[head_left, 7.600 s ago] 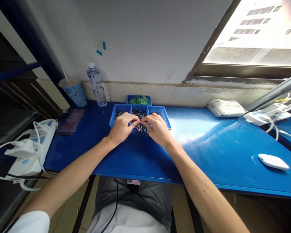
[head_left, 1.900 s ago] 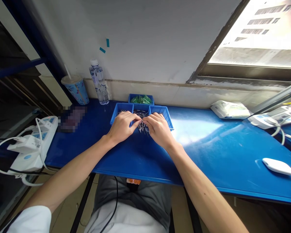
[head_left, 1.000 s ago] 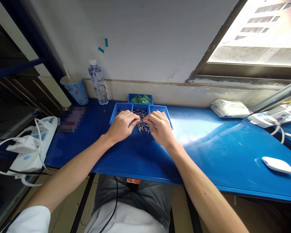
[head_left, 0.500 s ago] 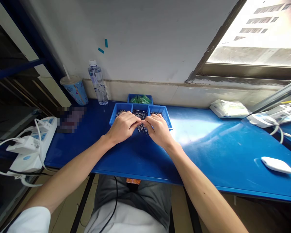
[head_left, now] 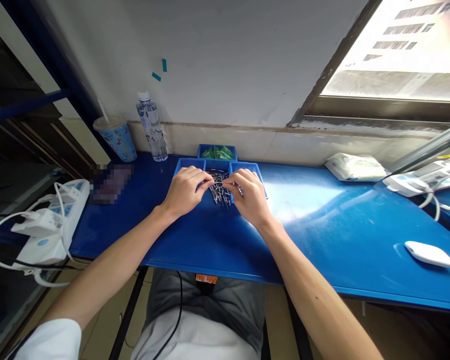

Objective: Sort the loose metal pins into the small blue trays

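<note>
My left hand and my right hand hover over a heap of thin metal pin-like pieces, dark and silver. On each hand the thumb and forefinger are pinched together, a short gap apart from the other hand. Anything held in either pinch is too small to make out. The heap lies between a blue tray on the left and another blue tray on the right, both partly covered by my hands. Behind the heap, a small blue bin holds green pieces.
A lidded paper cup and a water bottle stand at the back left. Power strips with cables line the left edge. A soft white packet lies back right, and a white mouse-like object nearer the front right.
My hands were together, fingertips meeting over the heap. Now they have drawn slightly apart, and more of the metal pieces shows between them.
</note>
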A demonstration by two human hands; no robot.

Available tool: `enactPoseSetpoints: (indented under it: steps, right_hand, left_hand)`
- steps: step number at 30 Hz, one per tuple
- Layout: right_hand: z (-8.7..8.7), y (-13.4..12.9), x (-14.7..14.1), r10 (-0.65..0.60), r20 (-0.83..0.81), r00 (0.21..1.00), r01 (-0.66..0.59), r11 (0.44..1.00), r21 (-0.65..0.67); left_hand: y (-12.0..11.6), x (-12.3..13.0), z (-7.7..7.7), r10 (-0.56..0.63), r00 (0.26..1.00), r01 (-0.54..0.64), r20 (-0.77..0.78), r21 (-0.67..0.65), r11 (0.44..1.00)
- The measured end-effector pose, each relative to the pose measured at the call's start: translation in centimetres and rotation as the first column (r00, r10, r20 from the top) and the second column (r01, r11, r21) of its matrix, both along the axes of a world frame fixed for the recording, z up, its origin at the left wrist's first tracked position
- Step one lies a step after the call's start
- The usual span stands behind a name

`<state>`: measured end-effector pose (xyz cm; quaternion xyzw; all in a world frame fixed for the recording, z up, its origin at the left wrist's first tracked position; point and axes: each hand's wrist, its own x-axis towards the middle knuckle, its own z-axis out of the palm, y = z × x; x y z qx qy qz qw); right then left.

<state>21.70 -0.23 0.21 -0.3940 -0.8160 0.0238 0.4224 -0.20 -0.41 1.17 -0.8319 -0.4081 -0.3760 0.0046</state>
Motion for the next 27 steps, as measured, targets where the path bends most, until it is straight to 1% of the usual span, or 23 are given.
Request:
enactPoseSetpoints:
  steps: [4, 7, 10, 15, 20, 23, 27]
  right_hand:
    - [0.0, -0.1, 0.0, 0.032, -0.020, 0.999, -0.032, 0.999, -0.010]
    - [0.1, -0.1, 0.0, 0.072, -0.037, 0.997, -0.072, 0.997, -0.016]
    - [0.1, -0.1, 0.0, 0.084, -0.046, 0.995, -0.086, 0.996, -0.037]
    - [0.1, -0.2, -0.1, 0.101, -0.032, 0.994, -0.103, 0.993, -0.050]
    - [0.1, -0.3, -0.3, 0.118, -0.003, 0.993, -0.118, 0.990, -0.074]
    - [0.0, -0.3, -0.4, 0.118, 0.019, 0.993, -0.116, 0.989, -0.095]
    - [0.0, -0.2, -0.4, 0.087, 0.038, 0.996, -0.082, 0.991, -0.103]
  left_hand:
    - [0.1, -0.1, -0.1, -0.002, 1.000, 0.002, 0.000, -0.002, 1.000]
    - [0.0, -0.1, -0.2, -0.027, 1.000, 0.027, 0.006, 0.008, 1.000]
    - [0.0, 0.0, -0.4, -0.048, 0.999, 0.048, 0.000, 0.009, 0.999]
    - [0.0, 0.1, -0.6, -0.063, 0.998, 0.063, -0.023, -0.007, 0.998]
    - [-0.2, 0.4, -0.8, -0.120, 0.992, 0.121, -0.036, 0.015, 0.993]
    - [-0.4, 0.7, -0.9, -0.148, 0.988, 0.149, -0.034, 0.039, 0.988]
    - [-0.6, 0.9, -1.0, -0.135, 0.990, 0.137, -0.042, 0.047, 0.989]
